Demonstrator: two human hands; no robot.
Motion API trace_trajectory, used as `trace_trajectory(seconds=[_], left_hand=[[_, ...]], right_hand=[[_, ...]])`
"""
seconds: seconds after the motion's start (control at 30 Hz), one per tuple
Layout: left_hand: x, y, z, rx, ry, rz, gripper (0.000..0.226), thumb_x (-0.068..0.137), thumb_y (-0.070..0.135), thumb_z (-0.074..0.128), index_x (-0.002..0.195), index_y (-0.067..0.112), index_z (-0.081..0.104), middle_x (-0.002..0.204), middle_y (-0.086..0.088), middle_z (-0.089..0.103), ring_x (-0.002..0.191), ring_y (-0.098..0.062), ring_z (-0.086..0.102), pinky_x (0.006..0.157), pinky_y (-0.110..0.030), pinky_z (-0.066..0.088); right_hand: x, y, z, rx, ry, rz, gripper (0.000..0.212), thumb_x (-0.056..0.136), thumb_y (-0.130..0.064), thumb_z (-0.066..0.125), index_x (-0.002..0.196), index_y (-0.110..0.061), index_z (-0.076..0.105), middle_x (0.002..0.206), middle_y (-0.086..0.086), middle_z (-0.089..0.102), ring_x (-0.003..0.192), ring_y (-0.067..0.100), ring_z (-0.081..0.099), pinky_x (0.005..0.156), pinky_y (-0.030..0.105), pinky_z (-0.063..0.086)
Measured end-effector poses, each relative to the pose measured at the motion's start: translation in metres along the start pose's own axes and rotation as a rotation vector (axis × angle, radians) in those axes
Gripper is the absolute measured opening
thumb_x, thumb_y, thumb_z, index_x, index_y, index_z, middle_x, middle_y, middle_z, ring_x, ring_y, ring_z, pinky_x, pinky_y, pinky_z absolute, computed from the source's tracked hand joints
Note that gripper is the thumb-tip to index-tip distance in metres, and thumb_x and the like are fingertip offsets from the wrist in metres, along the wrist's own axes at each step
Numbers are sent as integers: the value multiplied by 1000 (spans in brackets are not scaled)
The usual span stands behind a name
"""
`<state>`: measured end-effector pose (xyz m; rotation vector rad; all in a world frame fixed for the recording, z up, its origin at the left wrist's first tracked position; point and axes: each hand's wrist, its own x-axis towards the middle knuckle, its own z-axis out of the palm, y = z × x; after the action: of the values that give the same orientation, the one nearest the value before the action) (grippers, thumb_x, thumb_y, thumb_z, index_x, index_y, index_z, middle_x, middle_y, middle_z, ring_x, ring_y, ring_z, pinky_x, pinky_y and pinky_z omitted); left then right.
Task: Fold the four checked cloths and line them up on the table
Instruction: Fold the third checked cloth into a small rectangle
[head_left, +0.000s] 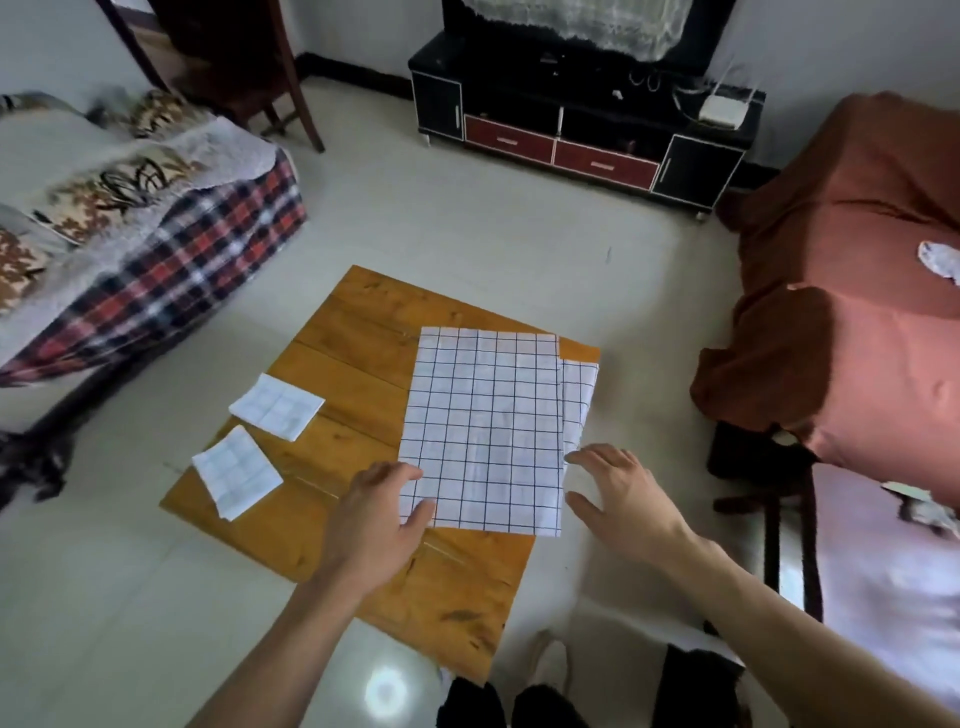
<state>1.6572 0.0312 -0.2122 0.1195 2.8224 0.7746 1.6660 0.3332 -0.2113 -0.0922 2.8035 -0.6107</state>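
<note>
A white cloth with dark checks (485, 426) lies spread flat on the right half of the low wooden table (363, 332). Another checked cloth (579, 395) peeks out from under its right edge. Two small folded checked cloths lie at the table's left edge, one farther away (278, 407) and one nearer (236, 472). My left hand (382, 512) rests on the spread cloth's near-left corner, thumb on the fabric and fingers apart. My right hand (615, 493) hovers by the cloth's near-right edge, fingers spread, holding nothing.
A bed with a red-and-black plaid cover (171, 260) stands at the left. A dark TV cabinet (576, 135) is at the back, and furniture under an orange-brown cover (852, 291) at the right. Pale tiled floor (467, 228) surrounds the table.
</note>
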Motion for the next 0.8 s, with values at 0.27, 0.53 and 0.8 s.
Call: trace_trajectory(seconds=[0.27,0.53,0.8], left_hand=[[23,-49,54,-5,-139,55,34,92,38,65,121,21,62,122,4,61,115,-21,55,86,-34,50],[37,-91,104,95,-241,49,36,95,40,58,127,24,56,126,5,58,118,-18,51,92,-32,47],[69,-129,190,169,-237,76,38,93,34,63,129,24,55,141,8,46,119,-16,50,89,-31,50]], right_hand=[[7,5,56,102,-18,112,45,84,-33,65,126,-18,61,127,0,60,119,21,54,103,35,43],[27,20,132,101,-128,142,44,87,-28,67,129,-24,58,131,-5,56,123,18,49,104,33,42],[73,54,211,126,-109,108,42,84,-26,71,125,-21,61,127,-4,58,122,16,50,102,29,40]])
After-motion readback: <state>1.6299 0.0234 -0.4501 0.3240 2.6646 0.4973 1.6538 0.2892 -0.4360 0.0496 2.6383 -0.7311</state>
